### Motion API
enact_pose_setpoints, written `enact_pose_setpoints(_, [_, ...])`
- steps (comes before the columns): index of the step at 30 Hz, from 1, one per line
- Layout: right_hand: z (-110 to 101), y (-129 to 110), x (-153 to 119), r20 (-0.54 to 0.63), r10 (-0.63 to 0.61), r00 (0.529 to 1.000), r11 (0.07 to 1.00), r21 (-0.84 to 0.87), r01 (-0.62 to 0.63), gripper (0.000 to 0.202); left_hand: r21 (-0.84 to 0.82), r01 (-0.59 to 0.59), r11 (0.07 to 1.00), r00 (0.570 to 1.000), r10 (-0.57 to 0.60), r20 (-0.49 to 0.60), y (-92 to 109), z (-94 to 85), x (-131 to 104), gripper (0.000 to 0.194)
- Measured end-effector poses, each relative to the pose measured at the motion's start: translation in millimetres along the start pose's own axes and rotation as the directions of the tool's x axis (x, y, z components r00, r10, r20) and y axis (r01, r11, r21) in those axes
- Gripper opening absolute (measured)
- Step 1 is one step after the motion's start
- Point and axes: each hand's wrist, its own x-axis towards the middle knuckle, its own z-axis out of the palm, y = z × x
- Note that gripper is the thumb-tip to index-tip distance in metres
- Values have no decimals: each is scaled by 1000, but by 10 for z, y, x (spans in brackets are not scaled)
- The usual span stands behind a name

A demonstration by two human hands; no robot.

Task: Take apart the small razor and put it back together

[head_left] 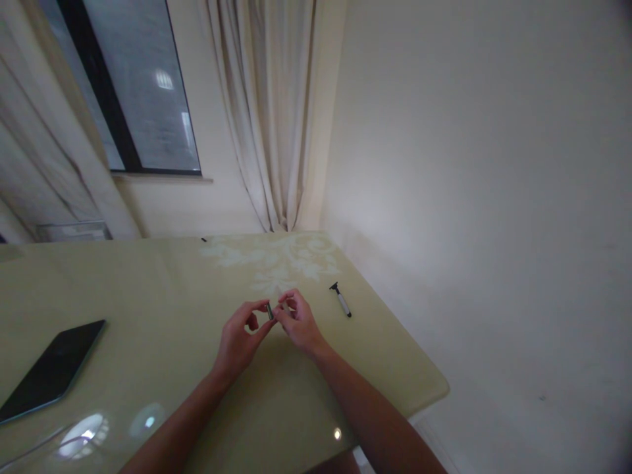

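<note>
Between the thumb and fingers of my left hand (pixel 241 334) is a small dark object with a metallic edge (pixel 269 311). My right hand (pixel 297 321) meets it from the right, fingers pinched round a small pale piece (pixel 286 308) that is too small to name. The fingertips of both hands are close together above the table. To the right of my hands a razor (pixel 342 301) with a grey handle and a black head lies on the tabletop.
The glossy yellowish table (pixel 162 296) has a rounded right corner near the wall. A dark tablet (pixel 54 368) lies at the left, with a thin cable (pixel 37 447) in front. A tiny black item (pixel 204 239) sits at the far edge, near the curtains (pixel 276 118).
</note>
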Motion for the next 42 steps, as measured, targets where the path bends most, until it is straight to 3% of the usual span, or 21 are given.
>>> enact_pose_setpoints(9, [-38,30,19,-19,-41,999,998,40,42,29,6,-19,1000,999,18,26,-25,35,-11,36])
enact_pose_setpoints(14, [-59,-23,31,-34,-21,999,996,83,24,31,-90,39,995,996,-31,80,28,59,2,37])
enact_pose_setpoints(18, [-74,-76,42,-73,-16,997,995,101,24,33,-190,176,966,978,-149,147,61,51,39,38])
enact_pose_setpoints(22, [-84,-103,36,-60,30,998,991,135,-22,34,-303,302,904,949,-254,187,64,42,73,43])
enact_pose_setpoints(27, [-98,-126,30,23,110,994,960,256,-112,40,-422,374,826,926,-311,214,1,85,49,44])
enact_pose_setpoints(35, [-110,-142,33,57,113,992,931,342,-126,44,-647,569,508,818,-431,381,-87,158,-13,50])
enact_pose_setpoints(42, [-94,-239,14,118,157,981,910,368,-190,47,-618,629,471,777,-410,478,-162,147,-45,50])
